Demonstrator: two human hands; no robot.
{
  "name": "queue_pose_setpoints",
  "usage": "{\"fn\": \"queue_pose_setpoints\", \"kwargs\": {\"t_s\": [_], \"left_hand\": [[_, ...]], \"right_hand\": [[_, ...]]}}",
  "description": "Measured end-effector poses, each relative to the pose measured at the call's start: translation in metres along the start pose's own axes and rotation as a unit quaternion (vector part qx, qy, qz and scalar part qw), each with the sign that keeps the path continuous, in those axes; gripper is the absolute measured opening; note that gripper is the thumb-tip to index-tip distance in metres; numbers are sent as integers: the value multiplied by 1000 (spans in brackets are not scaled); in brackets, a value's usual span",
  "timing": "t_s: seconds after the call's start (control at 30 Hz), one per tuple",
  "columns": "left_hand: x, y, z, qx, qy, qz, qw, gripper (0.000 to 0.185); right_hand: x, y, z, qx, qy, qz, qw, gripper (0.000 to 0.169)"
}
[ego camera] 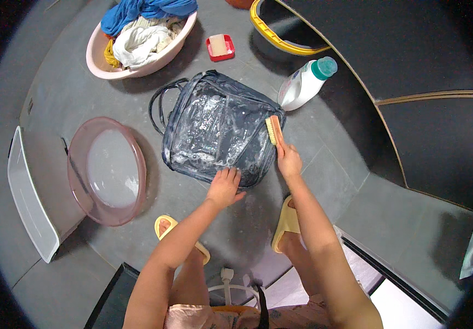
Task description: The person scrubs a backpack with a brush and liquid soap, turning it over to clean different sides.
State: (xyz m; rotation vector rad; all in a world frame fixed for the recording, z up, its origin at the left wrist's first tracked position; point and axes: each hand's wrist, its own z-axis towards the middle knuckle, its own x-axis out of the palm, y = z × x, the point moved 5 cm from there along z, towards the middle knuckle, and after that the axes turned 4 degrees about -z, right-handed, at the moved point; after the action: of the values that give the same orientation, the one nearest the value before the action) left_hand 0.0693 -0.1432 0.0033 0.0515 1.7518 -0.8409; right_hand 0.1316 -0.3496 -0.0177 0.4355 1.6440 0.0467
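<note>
A wet, soapy dark backpack (220, 127) lies on the tiled floor, its straps at the upper left. My left hand (225, 187) rests with spread fingers on the bag's lower edge. In my right hand (289, 160) is a wooden-handled scrub brush (275, 129), its pale bristles turned left against the bag's right side. Above the bag a bar of soap (218, 45) sits in a red soap dish (230, 56). A white bottle with a teal cap (302, 84) stands just beyond the bag's upper right corner.
A pink translucent basin (139, 164) of cloudy water is at the left, beside a white-rimmed bin (35, 197). A pale pink tub (96, 68) holds clothes at the upper left. A yellow-rimmed bucket (279, 46) and black cabinet (429, 140) are at the right. Yellow slippers (286, 224) are on my feet.
</note>
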Motion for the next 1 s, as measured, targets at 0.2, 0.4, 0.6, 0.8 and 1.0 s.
{"fn": "queue_pose_setpoints", "kwargs": {"t_s": [0.2,0.4,0.6,0.8,1.0], "left_hand": [[39,5,2,78,38,60,994,27],[-11,63,3,-247,-102,-226,937,28],[29,120,-23,-256,-83,-393,879,36],[26,99,-23,-291,-99,-373,876,34],[21,102,-24,-317,-96,-317,889,36]], "right_hand": [[5,16,-48,89,-42,259,961,36],[2,57,-127,94,-62,350,930,35],[36,104,-124,-16,157,44,986,25],[39,32,-22,30,74,-32,996,27],[62,110,-101,-86,75,26,993,26]]}}
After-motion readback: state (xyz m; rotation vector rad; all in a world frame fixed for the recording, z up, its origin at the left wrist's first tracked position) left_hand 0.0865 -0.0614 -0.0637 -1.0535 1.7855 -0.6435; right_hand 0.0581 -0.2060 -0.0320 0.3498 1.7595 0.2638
